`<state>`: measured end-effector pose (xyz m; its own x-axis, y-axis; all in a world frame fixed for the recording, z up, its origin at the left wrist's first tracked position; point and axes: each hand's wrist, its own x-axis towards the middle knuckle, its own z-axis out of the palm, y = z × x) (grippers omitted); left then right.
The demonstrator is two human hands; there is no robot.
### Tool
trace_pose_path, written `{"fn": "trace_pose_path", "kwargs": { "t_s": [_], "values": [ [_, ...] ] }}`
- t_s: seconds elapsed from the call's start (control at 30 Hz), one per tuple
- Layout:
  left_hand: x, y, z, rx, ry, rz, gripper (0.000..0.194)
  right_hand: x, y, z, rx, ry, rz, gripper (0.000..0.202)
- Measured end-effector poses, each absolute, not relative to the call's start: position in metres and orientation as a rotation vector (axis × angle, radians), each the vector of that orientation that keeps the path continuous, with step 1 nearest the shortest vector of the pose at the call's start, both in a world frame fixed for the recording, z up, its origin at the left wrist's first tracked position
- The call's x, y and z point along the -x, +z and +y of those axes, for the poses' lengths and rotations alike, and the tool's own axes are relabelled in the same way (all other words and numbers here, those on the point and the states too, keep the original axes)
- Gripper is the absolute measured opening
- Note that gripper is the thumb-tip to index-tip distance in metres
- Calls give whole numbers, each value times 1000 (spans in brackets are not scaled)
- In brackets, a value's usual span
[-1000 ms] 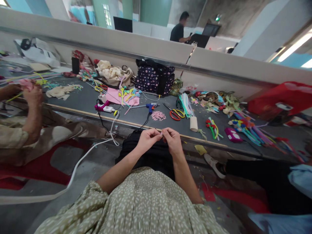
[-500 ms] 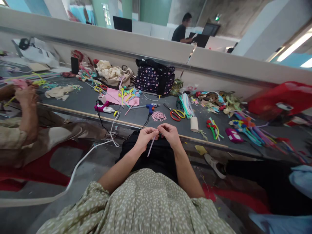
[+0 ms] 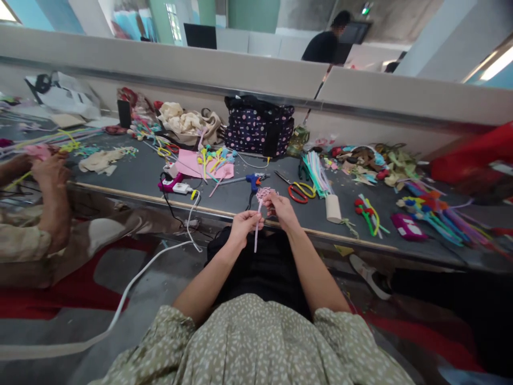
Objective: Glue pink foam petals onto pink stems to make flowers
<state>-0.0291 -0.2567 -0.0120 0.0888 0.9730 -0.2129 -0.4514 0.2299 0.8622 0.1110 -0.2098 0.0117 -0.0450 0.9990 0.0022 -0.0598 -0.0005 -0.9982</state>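
My left hand point(image 3: 245, 225) pinches a thin pale pink-lilac strip point(image 3: 256, 239), which hangs down below its fingertips over my lap. Just to the right, my right hand point(image 3: 281, 208) has its fingers drawn together at the table's front edge. Whether anything small lies between them is too small to make out. A pile of small pink pieces point(image 3: 264, 193) lies on the table directly beyond my hands, partly covered by them. Behind it rests a blue glue gun point(image 3: 255, 181). Red-and-yellow-handled scissors point(image 3: 298, 192) lie to the right of the pile.
A dark polka-dot bag point(image 3: 258, 128) stands at the back. Pink paper point(image 3: 186, 163) with coloured pieces lies left. A pale cylinder point(image 3: 332, 208) and bundled stems point(image 3: 371, 214) are right. Another person's hands point(image 3: 50, 166) work at far left. A white cable point(image 3: 136, 291) crosses lower left.
My right hand has parted from my left and moved forward toward the pink pile. The strip now hangs more upright in my left hand. The whole view has shifted slightly.
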Motion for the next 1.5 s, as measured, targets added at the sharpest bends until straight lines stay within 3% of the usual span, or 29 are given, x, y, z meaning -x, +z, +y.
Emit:
{"fn": "trace_pose_path", "kwargs": {
  "t_s": [0.3, 0.6, 0.8, 0.93, 1.23, 1.5],
  "values": [
    [32, -15, -222, -726, 1167, 934, 38, -112, 8, -178, 1035, 1270, -1439, 36],
    [22, -23, -198, -855, 1094, 1056, 29, -120, 11, -132, 1141, 820, -1460, 28],
    [41, -15, -188, -1026, 875, 1026, 26, -141, 19, -99, 1078, 1157, -1286, 31],
    [54, 20, -156, -1064, 1061, 1041, 35, -146, 28, -85, 1041, 1330, -1269, 33],
    [20, 32, -53, -993, 973, 794, 54, -136, 20, -60, 1096, 1122, -1328, 32],
    [19, 18, -25, -928, 911, 796, 56, -145, 14, -52, 1186, 1069, -1200, 34]
  ]
}}
